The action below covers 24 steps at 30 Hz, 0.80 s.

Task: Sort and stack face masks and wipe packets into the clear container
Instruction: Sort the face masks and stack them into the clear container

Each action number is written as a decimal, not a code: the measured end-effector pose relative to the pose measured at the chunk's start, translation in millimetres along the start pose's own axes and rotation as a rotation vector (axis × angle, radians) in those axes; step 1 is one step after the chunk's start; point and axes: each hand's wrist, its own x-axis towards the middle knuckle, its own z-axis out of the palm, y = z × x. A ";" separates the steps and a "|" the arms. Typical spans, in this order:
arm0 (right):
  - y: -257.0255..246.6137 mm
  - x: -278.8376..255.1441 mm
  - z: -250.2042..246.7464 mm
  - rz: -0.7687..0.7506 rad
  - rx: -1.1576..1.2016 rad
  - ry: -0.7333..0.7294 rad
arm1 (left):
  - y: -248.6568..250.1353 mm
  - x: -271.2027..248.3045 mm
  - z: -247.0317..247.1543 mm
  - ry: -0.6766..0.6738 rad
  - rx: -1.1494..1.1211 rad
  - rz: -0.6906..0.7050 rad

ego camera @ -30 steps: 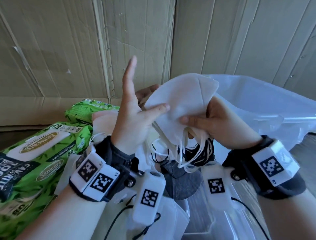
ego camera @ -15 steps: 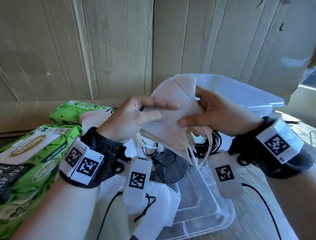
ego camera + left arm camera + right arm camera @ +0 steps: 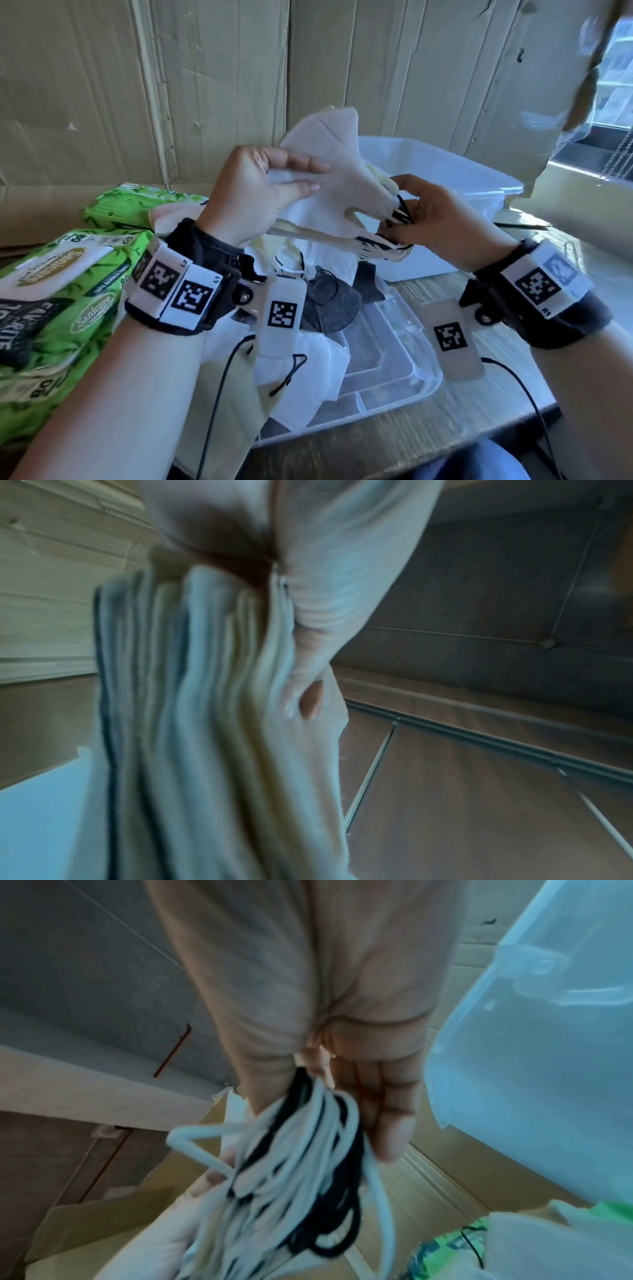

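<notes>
Both hands hold a stack of folded face masks (image 3: 342, 178) up over the table. My left hand (image 3: 270, 192) pinches the stack's left side, thumb on the top beige mask; the layered edges of the stack (image 3: 205, 696) fill the left wrist view. My right hand (image 3: 435, 219) grips the bundle of white and black ear loops (image 3: 301, 1164) at the stack's right end. The clear container (image 3: 479, 192) stands right behind the hands. Green wipe packets (image 3: 58, 308) lie at the left.
A clear lid (image 3: 387, 370) lies on the wooden table below my wrists, with loose white masks (image 3: 308, 370) and a dark grey mask (image 3: 329, 305) on and beside it. A cardboard wall (image 3: 205, 85) closes off the back. A second green packet (image 3: 137, 205) lies further back.
My left hand came down from an open raised pose and closed onto the mask stack. My right hand slid from the masks' face to the ear loops. The stack tilted flatter.
</notes>
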 end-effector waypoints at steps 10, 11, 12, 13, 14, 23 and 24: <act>-23.6 -4.5 2.8 -0.073 -0.068 0.118 | 8.5 -5.9 2.1 -0.239 0.051 0.044; -24.1 -3.5 12.7 -0.119 -0.083 0.110 | 8.3 -6.5 4.3 -0.273 0.029 0.021; -23.6 -3.8 22.6 -0.178 -0.107 0.083 | 7.0 -6.8 6.4 -0.291 0.009 0.009; -20.3 -4.4 30.1 -0.233 -0.132 0.059 | 6.2 -7.0 7.8 -0.295 0.003 0.005; -17.5 -6.2 36.3 -0.274 -0.144 0.048 | 4.9 -6.6 8.6 -0.294 0.010 0.012; -5.0 -26.4 39.1 -0.491 -0.402 0.046 | 3.8 -7.3 8.1 -0.297 0.004 0.061; -5.2 -28.1 36.7 -0.490 -0.421 0.030 | 2.2 -8.0 8.0 -0.277 0.023 0.063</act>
